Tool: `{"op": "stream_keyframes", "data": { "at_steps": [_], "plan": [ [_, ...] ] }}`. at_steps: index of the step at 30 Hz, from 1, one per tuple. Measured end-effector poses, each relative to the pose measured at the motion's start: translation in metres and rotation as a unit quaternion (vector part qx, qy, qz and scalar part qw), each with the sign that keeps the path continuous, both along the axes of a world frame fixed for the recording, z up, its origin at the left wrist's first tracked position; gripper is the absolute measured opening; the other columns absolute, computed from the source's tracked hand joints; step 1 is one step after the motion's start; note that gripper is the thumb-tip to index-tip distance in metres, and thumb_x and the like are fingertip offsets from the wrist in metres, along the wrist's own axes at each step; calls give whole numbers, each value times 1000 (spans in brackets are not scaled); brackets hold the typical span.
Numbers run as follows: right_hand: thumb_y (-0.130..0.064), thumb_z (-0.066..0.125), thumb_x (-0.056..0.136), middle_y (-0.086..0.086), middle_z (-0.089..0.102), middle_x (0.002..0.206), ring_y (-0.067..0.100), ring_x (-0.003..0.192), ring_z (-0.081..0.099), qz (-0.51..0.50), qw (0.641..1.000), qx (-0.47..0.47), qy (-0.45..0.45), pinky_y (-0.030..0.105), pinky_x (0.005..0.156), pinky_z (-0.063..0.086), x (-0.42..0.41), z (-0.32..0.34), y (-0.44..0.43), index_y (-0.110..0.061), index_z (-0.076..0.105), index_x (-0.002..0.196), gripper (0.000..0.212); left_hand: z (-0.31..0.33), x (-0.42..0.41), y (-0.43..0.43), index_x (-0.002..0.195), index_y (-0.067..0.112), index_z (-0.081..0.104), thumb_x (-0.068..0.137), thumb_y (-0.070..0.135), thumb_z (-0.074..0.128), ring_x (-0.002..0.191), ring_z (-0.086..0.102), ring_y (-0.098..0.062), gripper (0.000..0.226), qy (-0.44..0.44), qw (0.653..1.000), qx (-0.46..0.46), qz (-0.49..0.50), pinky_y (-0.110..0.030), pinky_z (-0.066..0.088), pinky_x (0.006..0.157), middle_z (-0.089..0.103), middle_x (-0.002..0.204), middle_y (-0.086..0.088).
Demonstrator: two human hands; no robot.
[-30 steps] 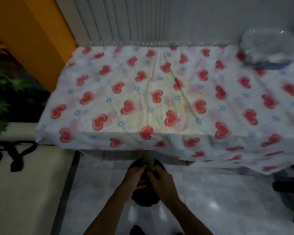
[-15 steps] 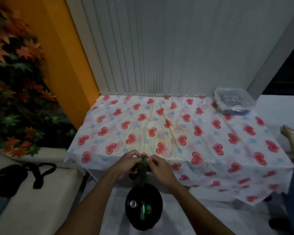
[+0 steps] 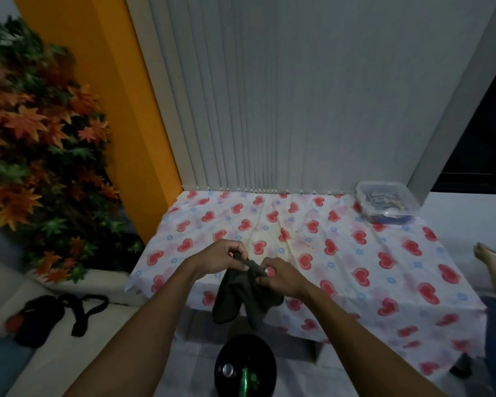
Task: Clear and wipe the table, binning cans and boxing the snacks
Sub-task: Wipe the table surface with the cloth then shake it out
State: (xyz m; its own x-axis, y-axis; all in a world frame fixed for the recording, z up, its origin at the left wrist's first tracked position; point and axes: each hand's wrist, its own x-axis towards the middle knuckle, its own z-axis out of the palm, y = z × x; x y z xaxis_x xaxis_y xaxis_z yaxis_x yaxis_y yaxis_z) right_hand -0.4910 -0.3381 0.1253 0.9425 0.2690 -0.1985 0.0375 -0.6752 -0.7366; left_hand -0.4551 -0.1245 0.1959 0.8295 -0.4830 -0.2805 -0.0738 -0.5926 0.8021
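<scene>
Fingers and thumb of the left hand (image 3: pixel 221 260) are curled and pinch the upper edge of the dark cloth (image 3: pixel 241 299); those of the right hand (image 3: pixel 281 277) pinch the same edge just beside them. The cloth hangs from both grips in two folds, long axis vertical, across the near edge of the table (image 3: pixel 355 253). The tabletop lies ahead of the fingers, long axis left to right, both hands about equally near. Judgement: wiping comes next. The bin (image 3: pixel 245 351), a can (image 3: pixel 228 369) inside, stands below; the clear box (image 3: pixel 387 202) sits at the far right corner
</scene>
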Motion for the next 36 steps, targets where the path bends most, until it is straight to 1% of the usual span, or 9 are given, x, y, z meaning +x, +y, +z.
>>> {"op": "stream_keyframes", "data": {
  "at_steps": [4, 8, 12, 17, 20, 24, 27, 31, 36],
  "plan": [
    [-43, 61, 89, -1, 62, 101, 13, 90, 58, -42, 993, 77, 82, 32, 79, 48, -8, 3, 4, -25, 54, 102, 24, -3, -3, -2, 98, 3, 69, 86, 8, 77, 92, 62, -13, 15, -7, 997, -57, 49, -28, 53, 83, 66, 94, -2],
    [-61, 72, 81, -9, 61, 123, 12, 111, 61, -9, 978, 174, 115, 29, 91, 52, -12, -6, 7, -34, 51, 126, 56, -10, -2, -3, 102, 5, 65, 91, 4, 71, 98, 64, -23, 13, 75, 976, -177, 103, -36, 57, 86, 63, 103, -9],
    [-44, 69, 91, -8, 69, 117, 12, 107, 66, -44, 965, 215, 141, 32, 98, 53, -8, -24, 10, -31, 63, 125, 38, -31, 12, -8, 98, 13, 67, 91, 3, 71, 100, 65, -26, 13, 101, 965, -214, 115, -39, 59, 85, 65, 104, -8],
    [-46, 67, 90, -6, 69, 118, 15, 107, 66, -137, 958, 226, 114, 41, 101, 52, 20, -58, 8, -33, 61, 124, 36, -76, 52, -11, 120, 27, 65, 89, 33, 76, 115, 62, -21, 33, -28, 988, -79, 129, -30, 55, 88, 65, 124, 4],
    [-43, 64, 94, -4, 65, 114, 18, 103, 63, -181, 969, 157, 64, 30, 89, 52, 44, -71, 3, -25, 55, 123, 35, -111, 83, -5, 140, 37, 50, 87, 61, 66, 129, 55, -22, 60, -75, 985, 20, 152, -43, 50, 105, 52, 148, 3],
    [-39, 58, 99, -5, 62, 105, 16, 91, 64, -244, 966, 82, -4, 23, 72, 49, 83, -87, -3, -27, 47, 120, 26, -163, 126, 2, 154, 37, 31, 86, 81, 43, 150, 32, -27, 82, -162, 955, 203, 146, -57, 24, 120, 30, 165, 3],
    [-46, 51, 100, -8, 62, 99, 14, 85, 63, -278, 959, 41, -40, 25, 72, 49, 110, -103, 2, -34, 44, 116, 22, -207, 145, 3, 153, 34, 36, 89, 78, 40, 150, 32, -26, 78, -209, 935, 267, 108, -56, 23, 119, 32, 164, 0],
    [-50, 48, 101, -14, 56, 96, 8, 85, 59, -313, 948, 29, -52, 22, 77, 45, 143, -119, 20, -37, 45, 114, 18, -259, 163, -5, 129, 25, 60, 92, 62, 47, 115, 60, -26, 54, -297, 912, 261, 110, -45, 45, 94, 62, 129, -1],
    [-61, 42, 98, -3, 48, 122, 12, 99, 54, -222, 967, -96, -82, 23, 79, 49, 178, -171, 56, -33, 29, 149, 60, -309, 171, 0, 127, 21, 62, 96, 49, 48, 113, 59, -28, 44, -330, 884, 309, 119, -47, 44, 93, 62, 129, -5]
  ]
}}
